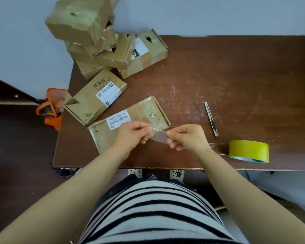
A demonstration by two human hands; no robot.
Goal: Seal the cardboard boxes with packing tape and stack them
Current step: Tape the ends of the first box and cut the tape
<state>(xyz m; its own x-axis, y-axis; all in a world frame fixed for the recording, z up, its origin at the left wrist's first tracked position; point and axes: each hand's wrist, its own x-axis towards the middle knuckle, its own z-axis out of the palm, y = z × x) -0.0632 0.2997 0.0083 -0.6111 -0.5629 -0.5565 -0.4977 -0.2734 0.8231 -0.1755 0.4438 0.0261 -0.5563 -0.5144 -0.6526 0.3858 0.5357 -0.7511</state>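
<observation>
Box (137, 113) under tape strip (159, 137), near cutter (211, 118)

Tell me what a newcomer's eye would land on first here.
First, the left hand and right hand pinching a clear strip of tape between them over a flat box at the front of the table. Then the yellow tape roll at the near right, and the leaning pile of boxes at the far left corner.

- The table (218, 71) was dark brown wood, matt, scratched pale.
- The boxes (95, 97) were dull cardboard — paper labels, glossy clear tape.
- The tape roll (248, 150), lower right, looked glossy yellow plastic.
</observation>
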